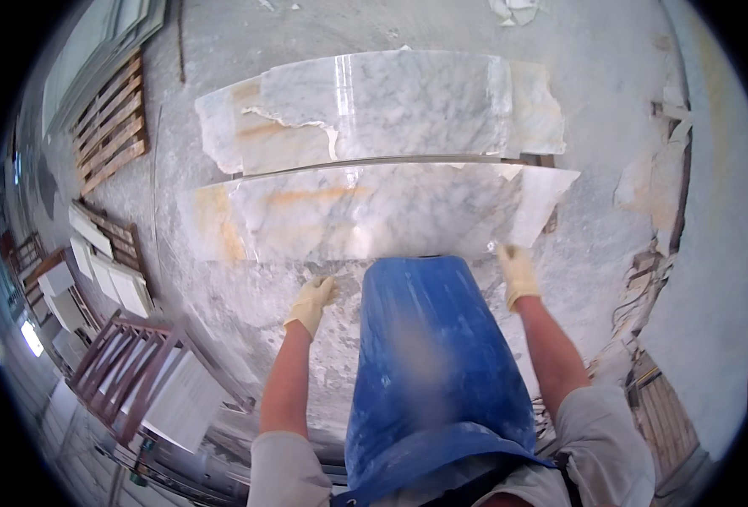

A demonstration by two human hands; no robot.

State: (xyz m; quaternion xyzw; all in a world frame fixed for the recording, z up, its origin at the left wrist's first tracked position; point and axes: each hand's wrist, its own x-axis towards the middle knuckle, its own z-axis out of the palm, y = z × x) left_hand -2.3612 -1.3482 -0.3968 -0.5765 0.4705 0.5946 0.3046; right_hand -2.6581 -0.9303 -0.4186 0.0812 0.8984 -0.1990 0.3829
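My left hand (pixel 312 303), in a cream glove, hovers over the floor just short of the near marble slab (pixel 391 207). Its fingers are half bent, with nothing visible in them. My right hand (pixel 518 276), gloved the same way, is by that slab's front edge near its right end. Those fingers are loosely bent and hold nothing I can see; whether they touch the stone is unclear. White with grey veins, the near slab has orange stains on its left part. Behind it lies a second marble slab (pixel 425 97) with a jagged broken piece (pixel 285 144) at its left. Between my arms hangs a blue apron (pixel 442 338).
A wooden pallet (pixel 112 127) and leaning sheets (pixel 87 59) are at the far left. Closer on the left stand pale slabs (pixel 112 270) and a brown slatted rack (pixel 133 367). Broken debris (pixel 636 291) lines a ledge on the right, above wooden boards (pixel 666 414).
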